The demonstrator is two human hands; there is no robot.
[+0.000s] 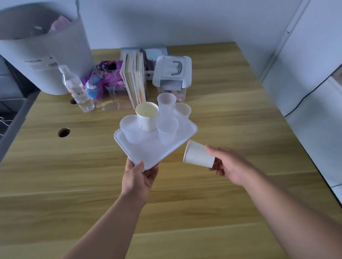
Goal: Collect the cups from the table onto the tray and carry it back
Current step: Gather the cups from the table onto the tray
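A white tray hangs above the wooden table, gripped at its near corner by my left hand. Several cups stand upright on the tray: a white paper cup, translucent plastic cups, and another paper cup at the back right. My right hand holds one more white paper cup, tilted on its side with its mouth pointing left, just right of the tray's near edge.
Along the table's far side stand a water bottle, a purple bag, a row of books and a lidded plastic box. A large grey basket stands at the back left. Two cable holes pierce the tabletop.
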